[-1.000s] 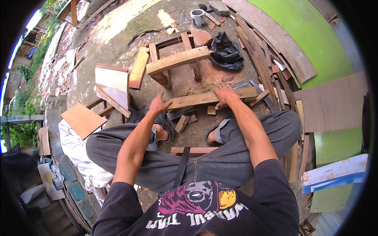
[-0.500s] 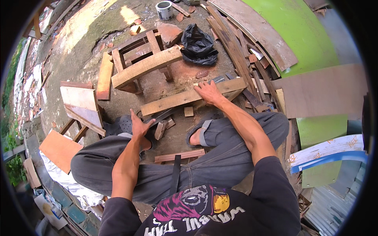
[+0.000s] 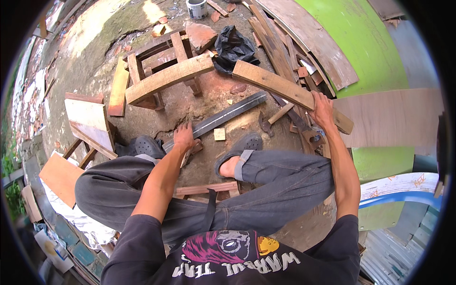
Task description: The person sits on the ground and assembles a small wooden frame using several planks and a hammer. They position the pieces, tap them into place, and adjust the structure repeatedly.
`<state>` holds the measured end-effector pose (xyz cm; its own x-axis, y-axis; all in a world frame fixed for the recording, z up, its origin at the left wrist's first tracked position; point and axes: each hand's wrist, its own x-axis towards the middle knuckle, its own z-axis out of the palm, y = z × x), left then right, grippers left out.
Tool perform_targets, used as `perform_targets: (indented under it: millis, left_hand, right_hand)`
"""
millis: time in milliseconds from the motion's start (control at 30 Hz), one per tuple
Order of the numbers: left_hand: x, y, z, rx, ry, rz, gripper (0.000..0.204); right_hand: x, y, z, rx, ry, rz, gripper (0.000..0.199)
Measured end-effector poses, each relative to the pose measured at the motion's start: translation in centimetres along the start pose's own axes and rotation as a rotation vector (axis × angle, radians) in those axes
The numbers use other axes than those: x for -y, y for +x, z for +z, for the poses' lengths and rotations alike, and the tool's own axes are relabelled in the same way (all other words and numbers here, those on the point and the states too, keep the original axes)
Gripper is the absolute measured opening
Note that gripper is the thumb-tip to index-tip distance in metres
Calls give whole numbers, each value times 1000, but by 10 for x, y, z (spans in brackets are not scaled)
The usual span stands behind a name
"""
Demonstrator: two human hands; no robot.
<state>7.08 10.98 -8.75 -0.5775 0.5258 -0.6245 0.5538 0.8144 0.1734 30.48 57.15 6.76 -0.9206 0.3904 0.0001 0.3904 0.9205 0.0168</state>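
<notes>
My right hand (image 3: 323, 108) is closed round a wooden plank (image 3: 273, 84), near its right end. The plank is held slanting over the scrap wood on the right. My left hand (image 3: 184, 136) has its fingers curled over a long dark grey bar (image 3: 228, 115) with a pale line along it, lying on the ground before me. Just right of the bar lies a hammer (image 3: 280, 114) with a wooden handle and dark head. A small square wood block (image 3: 219, 134) sits between my feet. Under my left hand is a wood offcut, partly hidden.
A wooden frame (image 3: 170, 79) with a thick top rail stands ahead, beside a black plastic bag (image 3: 233, 49) and a broken slab (image 3: 200, 36). Scrap planks (image 3: 273, 45) and green sheets (image 3: 339, 47) lie right. Boards (image 3: 90, 117) lean at left; a paint can (image 3: 196, 8) stands far off.
My right hand has lifted the plank and carried it rightward, uncovering the dark bar and the hammer. My left hand has moved right from beside the plank's end onto the bar.
</notes>
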Motion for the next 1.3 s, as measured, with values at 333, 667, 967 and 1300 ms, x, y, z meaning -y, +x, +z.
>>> perform_targets:
  millis: [333,667,967,1300]
  left_hand:
    - [31,32,0,-48,157,216,65]
    - [66,-7,-109,-124,157,426,66]
    - [132,-89,-134,-229,270,297,64]
    - [178,-126,-137,-207,295,261,65]
  right_hand:
    - [38,15,15,137,-17,-382,75]
    - [113,39,59,224,-62,-654,62]
    - [192,55,152,-204,-101,-606,41]
    - [211,25,153,224,135,-604,67]
